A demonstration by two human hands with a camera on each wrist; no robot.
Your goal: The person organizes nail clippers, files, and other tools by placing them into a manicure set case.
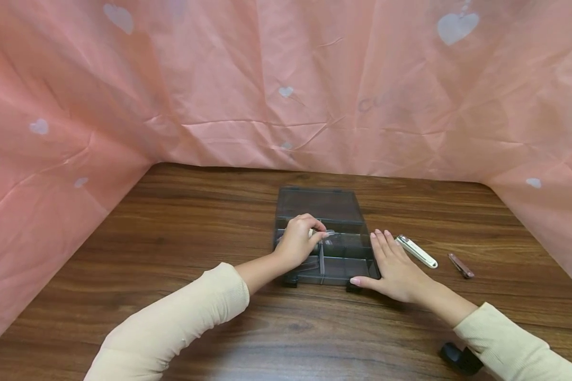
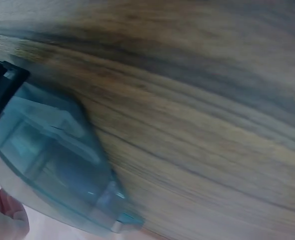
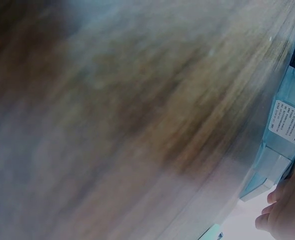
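A dark see-through plastic organizer box (image 1: 345, 266) with divided compartments lies on the table, its lid (image 1: 319, 203) laid back at the far side. Over the middle compartments, my left hand (image 1: 295, 246) pinches a small clear plastic piece (image 1: 331, 233) between thumb and fingertips. My right hand (image 1: 395, 267) rests against the box's right side, fingers extended along it and thumb at the front corner by a black latch (image 1: 354, 287). The left wrist view catches the box's wall and a black latch (image 2: 6, 85). A printed white label (image 3: 289, 122) on the box appears in the right wrist view.
Right of the right hand lie a white nail clipper (image 1: 417, 251) and a smaller brownish clipper (image 1: 461, 265). A black object (image 1: 459, 360) sits by the right sleeve. Pink curtain (image 1: 286, 69) with hearts encloses the back and sides of the wooden table (image 1: 195, 211).
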